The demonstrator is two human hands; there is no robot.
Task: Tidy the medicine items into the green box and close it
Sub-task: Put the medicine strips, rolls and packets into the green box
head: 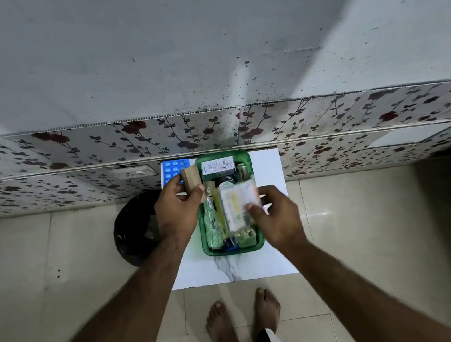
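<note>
The green box [245,161] stands open on a small white marble-patterned table [266,169], filled with several medicine items: a dark carton with a white label [217,166] at the far end and a green packet [213,224] along its left side. My left hand [177,206] holds a tan roll [192,180] above the box's left rim. Over the box's middle, my right hand [277,216] holds a pale blurred medicine packet [239,204] by its near right corner. A blue blister strip [174,169] lies on the table left of the box. No lid is visible.
A black bag-lined bin [135,232] sits on the floor left of the table. The floral-tiled wall [65,157] runs right behind the table. My bare feet [244,318] stand on beige floor tiles at the table's near edge.
</note>
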